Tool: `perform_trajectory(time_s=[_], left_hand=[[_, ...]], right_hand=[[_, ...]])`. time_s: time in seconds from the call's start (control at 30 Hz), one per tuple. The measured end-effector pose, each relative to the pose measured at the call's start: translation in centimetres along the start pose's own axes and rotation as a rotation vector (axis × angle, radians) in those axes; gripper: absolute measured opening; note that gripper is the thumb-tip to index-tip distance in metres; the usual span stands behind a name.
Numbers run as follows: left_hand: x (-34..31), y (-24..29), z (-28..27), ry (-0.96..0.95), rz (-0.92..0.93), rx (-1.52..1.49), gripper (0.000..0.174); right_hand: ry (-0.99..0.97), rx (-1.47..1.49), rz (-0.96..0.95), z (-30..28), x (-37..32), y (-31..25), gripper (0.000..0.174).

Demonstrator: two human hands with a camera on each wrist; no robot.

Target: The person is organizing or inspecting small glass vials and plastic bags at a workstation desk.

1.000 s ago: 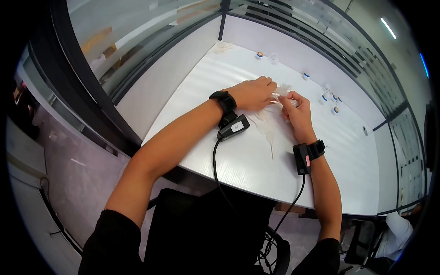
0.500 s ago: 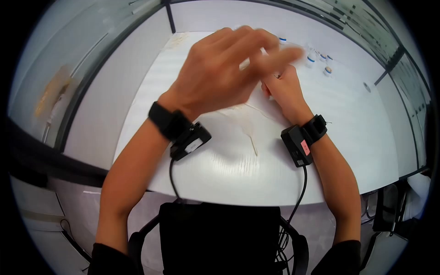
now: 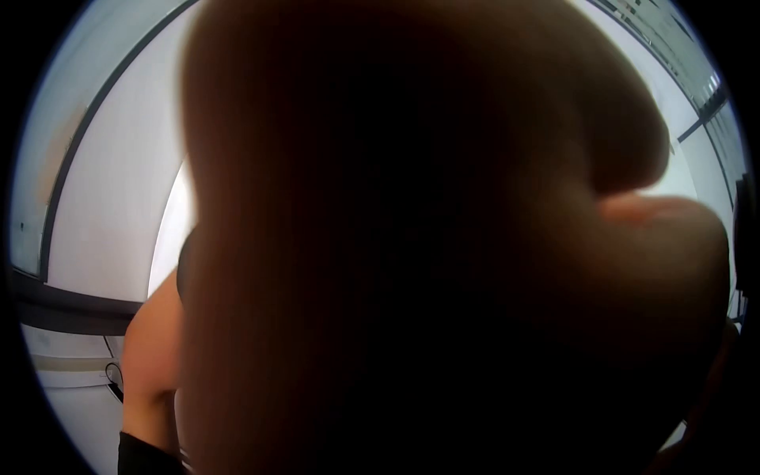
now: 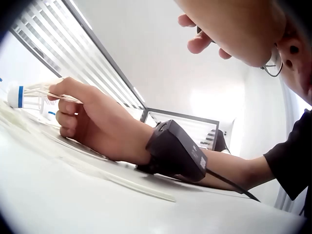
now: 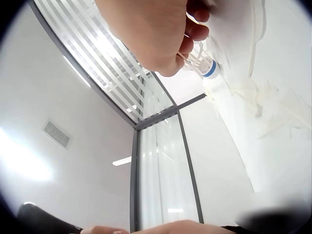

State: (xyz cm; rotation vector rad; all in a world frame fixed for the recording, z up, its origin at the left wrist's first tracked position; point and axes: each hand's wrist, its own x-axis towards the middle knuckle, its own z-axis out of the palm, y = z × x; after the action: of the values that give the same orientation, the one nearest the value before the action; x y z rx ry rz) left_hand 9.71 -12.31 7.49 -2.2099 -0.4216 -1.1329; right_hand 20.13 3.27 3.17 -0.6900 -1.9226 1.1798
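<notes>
My left hand (image 3: 427, 198) is raised right up to the head camera and, dark and blurred, hides most of the head view. In the left wrist view its bent fingertips (image 4: 199, 44) show near the face, beside a glasses rim. Low over the table, my right hand (image 4: 97, 109) pinches the bare quills of a shuttlecock (image 5: 207, 68) with a white base and a blue band. The base points away from the hand, and the curled fingers cover part of the quills.
Torn feather pieces (image 5: 256, 95) lie scattered on the white tabletop (image 5: 282, 165). A stripped feather shaft (image 4: 136, 186) lies near the right forearm. Grey-framed partition panels (image 5: 163, 170) rise around the desk. A cable (image 4: 234, 185) trails from the right wrist's camera.
My left hand has left the quills beside the right hand and come up to the head camera, covering the view. The right hand has stayed low at the table.
</notes>
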Motion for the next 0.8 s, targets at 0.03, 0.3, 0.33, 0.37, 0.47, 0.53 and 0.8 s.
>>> perform_trajectory(time_s=[0.03, 0.3, 0.33, 0.37, 0.47, 0.53, 0.8], left_hand=[[0.2, 0.1, 0.1, 0.005, 0.011, -0.001, 0.027], [0.5, -0.1, 0.2, 0.011, 0.022, 0.003, 0.023], [0.4, -0.4, 0.1, 0.007, 0.009, 0.009, 0.022], [0.0, -1.0, 0.0, 0.003, -0.012, 0.023, 0.021], [-0.3, -2.0, -0.2, -0.007, -0.027, 0.057, 0.020], [-0.5, -2.9, -0.4, -0.012, -0.042, 0.076, 0.019], [-4.6, -6.5, -1.8, -0.001, -0.605, 0.149, 0.008]], right_hand=[[-0.003, -0.013, 0.017, -0.1, -0.1, -0.1, 0.022], [-0.016, -0.026, 0.074, 0.3, 0.5, -0.3, 0.021], [-0.015, -0.044, 0.097, 0.3, 0.1, -0.3, 0.021], [-0.021, -0.026, 0.096, 0.4, -0.5, -0.2, 0.020], [-0.010, 0.046, 0.057, 0.7, -0.3, -0.2, 0.019], [0.009, 0.081, 0.095, 1.0, -0.3, -0.6, 0.018], [0.000, 0.047, 0.043, 1.2, -0.8, -0.4, 0.021]])
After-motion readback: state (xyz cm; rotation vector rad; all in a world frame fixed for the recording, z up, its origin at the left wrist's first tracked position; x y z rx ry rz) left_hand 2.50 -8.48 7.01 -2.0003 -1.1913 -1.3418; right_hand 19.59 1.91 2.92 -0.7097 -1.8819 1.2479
